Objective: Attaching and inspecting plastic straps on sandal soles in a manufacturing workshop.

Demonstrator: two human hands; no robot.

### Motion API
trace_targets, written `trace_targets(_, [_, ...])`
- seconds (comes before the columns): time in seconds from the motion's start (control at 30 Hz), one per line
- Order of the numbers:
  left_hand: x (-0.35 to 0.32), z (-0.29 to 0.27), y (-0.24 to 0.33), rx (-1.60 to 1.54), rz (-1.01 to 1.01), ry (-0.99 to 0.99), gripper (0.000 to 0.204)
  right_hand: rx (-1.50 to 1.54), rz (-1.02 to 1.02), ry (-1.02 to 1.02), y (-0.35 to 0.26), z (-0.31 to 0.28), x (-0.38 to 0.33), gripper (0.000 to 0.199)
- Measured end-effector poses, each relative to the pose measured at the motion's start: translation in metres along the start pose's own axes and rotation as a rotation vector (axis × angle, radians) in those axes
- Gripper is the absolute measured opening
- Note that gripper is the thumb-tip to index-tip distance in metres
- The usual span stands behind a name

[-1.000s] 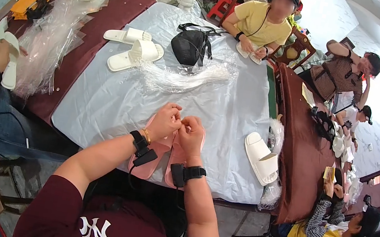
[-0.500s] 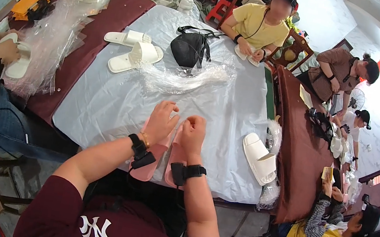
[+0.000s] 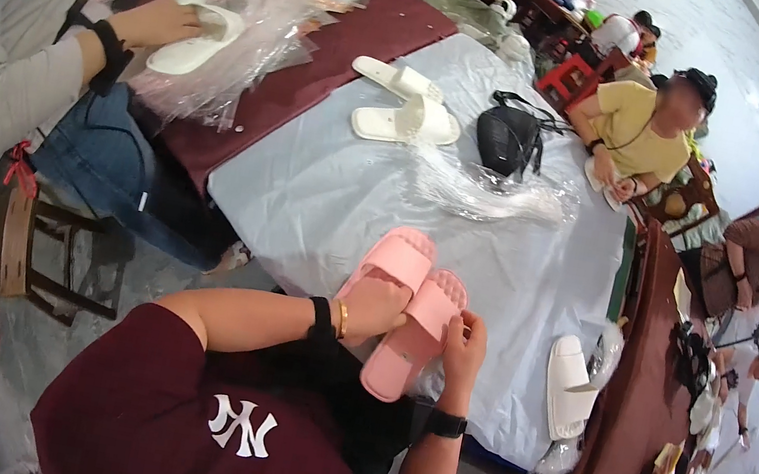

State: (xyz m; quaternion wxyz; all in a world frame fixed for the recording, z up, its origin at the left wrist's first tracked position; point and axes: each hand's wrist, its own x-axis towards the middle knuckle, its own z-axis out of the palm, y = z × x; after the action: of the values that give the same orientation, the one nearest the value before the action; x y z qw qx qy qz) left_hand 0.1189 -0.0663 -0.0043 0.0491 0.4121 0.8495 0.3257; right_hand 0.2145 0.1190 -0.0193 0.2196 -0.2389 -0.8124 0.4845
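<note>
Around a grey-covered bench [image 3: 298, 182] other people work, one in yellow [image 3: 637, 130] to the right of the black bag [image 3: 508, 140], the landmark here. Nearer the wearer than the bag, over the bench's near edge, a pink pair is held, toe ends toward the bag. The left hand [image 3: 374, 309] grips the left pink slipper [image 3: 396, 258] behind its strap, its fingers partly hidden; the right hand [image 3: 465, 347] has its fingers closed on the side of the right pink slipper [image 3: 390, 369].

As a judgement, handling is partway: both pink slippers are taken up and side by side, yet slightly splayed, with no wrapping visible on either. Left of the bag, two white slippers [image 3: 412, 123] lie loose, and nearer and rightward of it lies a lone white slipper [image 3: 563, 391]; neither hand touches these. Just nearer than the bag, a whitish plastic bundle [image 3: 498, 197] looks unused.
</note>
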Motion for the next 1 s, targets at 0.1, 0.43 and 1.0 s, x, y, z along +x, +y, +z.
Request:
trace_targets(0.1, [0.004, -0.013, -0.017, 0.04, -0.03, -0.042, 0.024, 0.189, 0.118, -0.113, 0.011, -0.016, -0.012, 0.029])
trace_targets(0.43, [0.068, -0.214, -0.116, 0.133, -0.08, 0.492, 0.035, -0.173, -0.007, 0.279, 0.014, -0.119, 0.003, 0.022])
trace_targets(1.0, [-0.007, -0.117, -0.088, -0.158, -0.2, 0.18, 0.044, -0.659, 0.612, 0.805, 0.054, -0.239, 0.04, 0.073])
